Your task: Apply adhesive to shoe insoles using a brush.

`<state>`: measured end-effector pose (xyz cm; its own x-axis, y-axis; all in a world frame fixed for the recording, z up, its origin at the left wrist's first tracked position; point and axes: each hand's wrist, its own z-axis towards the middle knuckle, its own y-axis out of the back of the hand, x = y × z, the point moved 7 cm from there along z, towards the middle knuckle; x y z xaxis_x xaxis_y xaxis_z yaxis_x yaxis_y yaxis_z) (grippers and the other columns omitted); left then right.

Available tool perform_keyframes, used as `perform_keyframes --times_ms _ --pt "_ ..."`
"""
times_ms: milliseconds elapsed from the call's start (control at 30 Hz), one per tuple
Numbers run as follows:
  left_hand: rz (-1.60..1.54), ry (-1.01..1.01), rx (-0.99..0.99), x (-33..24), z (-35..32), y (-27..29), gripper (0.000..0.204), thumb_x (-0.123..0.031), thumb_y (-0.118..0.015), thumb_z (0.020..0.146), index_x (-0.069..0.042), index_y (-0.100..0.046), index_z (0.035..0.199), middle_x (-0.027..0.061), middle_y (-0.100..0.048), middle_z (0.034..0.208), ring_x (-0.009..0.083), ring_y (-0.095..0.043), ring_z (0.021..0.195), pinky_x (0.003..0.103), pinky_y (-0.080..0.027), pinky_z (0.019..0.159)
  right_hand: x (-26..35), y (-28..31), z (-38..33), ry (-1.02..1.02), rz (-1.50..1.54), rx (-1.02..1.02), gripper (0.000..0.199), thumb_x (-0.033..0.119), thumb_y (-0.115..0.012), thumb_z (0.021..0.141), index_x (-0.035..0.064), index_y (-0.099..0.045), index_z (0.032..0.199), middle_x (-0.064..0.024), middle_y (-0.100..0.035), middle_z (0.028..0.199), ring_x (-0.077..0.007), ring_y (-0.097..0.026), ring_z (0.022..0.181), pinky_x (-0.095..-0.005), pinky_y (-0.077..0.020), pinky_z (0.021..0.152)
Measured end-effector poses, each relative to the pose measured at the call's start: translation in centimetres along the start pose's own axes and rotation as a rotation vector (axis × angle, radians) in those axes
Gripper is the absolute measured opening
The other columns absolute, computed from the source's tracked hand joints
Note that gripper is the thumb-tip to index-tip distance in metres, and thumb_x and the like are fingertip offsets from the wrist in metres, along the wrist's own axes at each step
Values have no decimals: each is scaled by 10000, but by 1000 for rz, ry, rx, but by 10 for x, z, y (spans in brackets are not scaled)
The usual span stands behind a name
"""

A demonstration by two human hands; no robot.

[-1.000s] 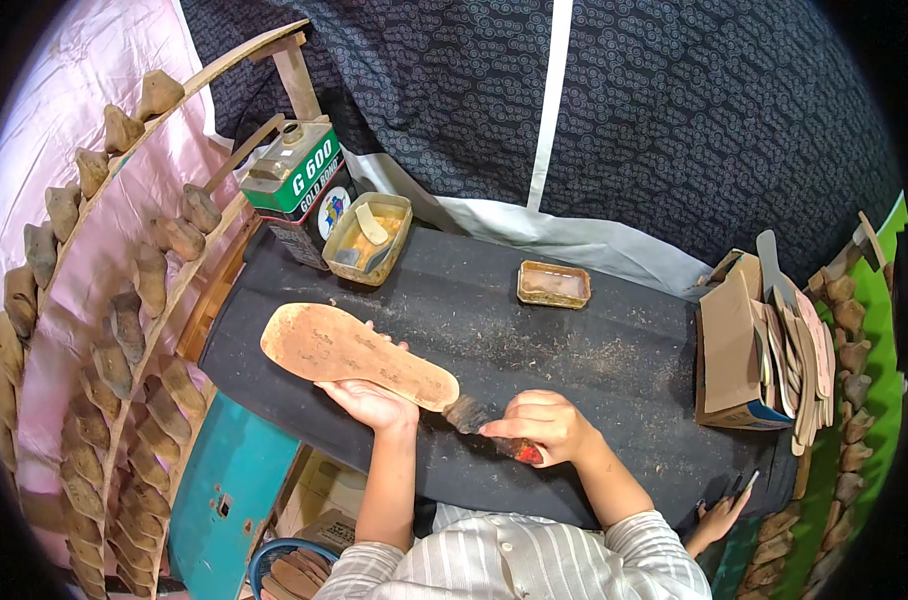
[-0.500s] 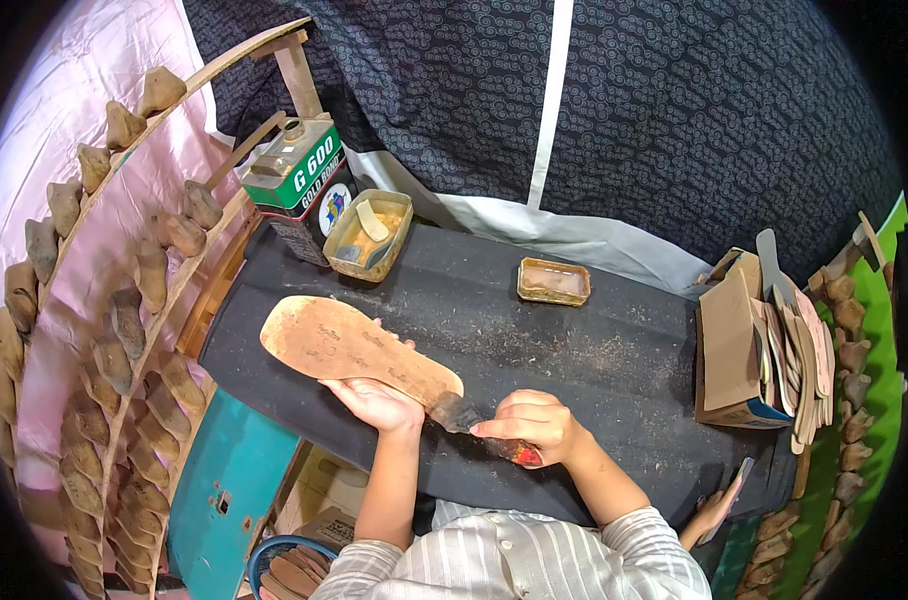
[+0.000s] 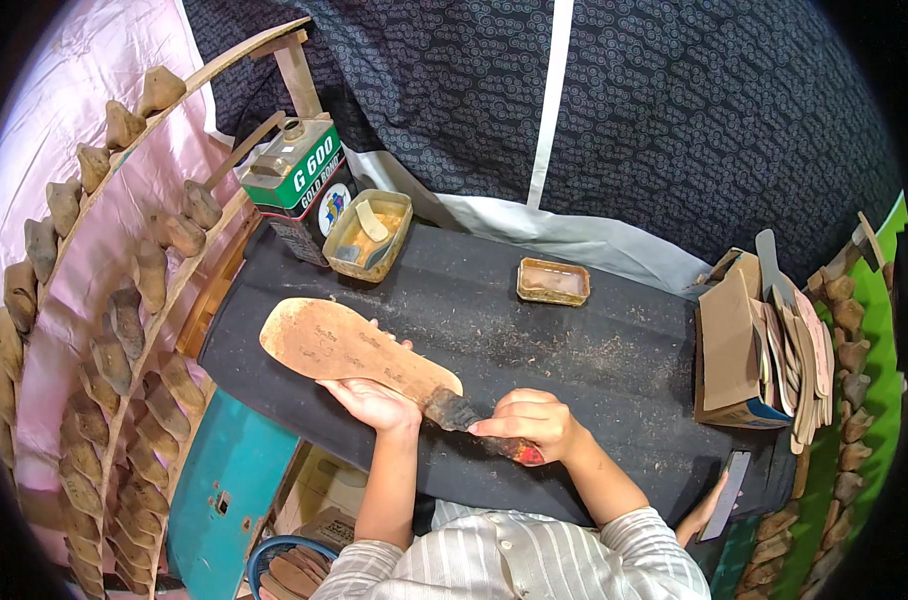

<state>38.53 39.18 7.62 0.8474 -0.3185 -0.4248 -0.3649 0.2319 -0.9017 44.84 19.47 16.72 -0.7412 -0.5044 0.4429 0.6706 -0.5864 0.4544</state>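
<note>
A tan insole (image 3: 359, 347) lies slanted across my left hand (image 3: 379, 402), its wide end toward the far left. The palm supports it from below, and fingertips show along its far edge. My right hand (image 3: 536, 425) is closed round a brush (image 3: 452, 408) with dark, matted bristles and a red patch on its handle. The bristles meet the insole's narrow end, close to my left fingers. Small dark printed marks dot the insole's upper face.
On the dark-covered table (image 3: 614, 440) stand a glue can (image 3: 299, 180), a tub with spreaders (image 3: 372, 232), a small amber dish (image 3: 554, 282) and a carton of flat sole pieces (image 3: 739, 345). Shoe lasts (image 3: 124, 325) line racks. Another person's hand (image 3: 702, 515) holds a grey slab (image 3: 726, 495).
The brush has shifted slightly left at the insole's narrow end. The insole has barely moved. At the lower right, the other person's grey slab has turned to show its broad face.
</note>
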Motion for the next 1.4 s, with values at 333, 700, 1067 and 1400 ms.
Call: perform_keyframes --times_ms 333,700,1067,1400 --pt "-10 69 21 15 0 -1 735 -671 -231 891 -111 -390 1341 146 -557 1169 262 -598 874 453 -536 703 -6 21 -2 -70 -5 -74 389 33 -673 589 -7 -674 976 -80 -641 789 -233 -597 680 -321 -490 624" --pt "-36 144 87 23 2 -6 745 -668 -214 894 -98 -394 1338 149 -552 1179 258 -597 892 464 -534 721 -15 25 -12 -122 -30 64 364 22 -638 590 -3 -675 951 -82 -613 732 -234 -572 640 -326 -471 588" --pt "-82 163 71 24 -1 -15 745 -678 -219 887 -112 -386 1341 143 -556 1156 258 -597 894 477 -541 707 -12 26 -10 -94 -72 -81 352 50 -671 610 -16 -678 956 -92 -663 845 -236 -595 677 -334 -496 632" --pt "2 64 7 11 5 -4 742 -680 -213 885 -123 -383 1343 139 -552 1178 250 -599 896 458 -550 710 -13 27 -9 -126 105 -22 438 44 -617 519 -21 -680 947 -107 -673 868 -237 -585 665 -328 -496 625"
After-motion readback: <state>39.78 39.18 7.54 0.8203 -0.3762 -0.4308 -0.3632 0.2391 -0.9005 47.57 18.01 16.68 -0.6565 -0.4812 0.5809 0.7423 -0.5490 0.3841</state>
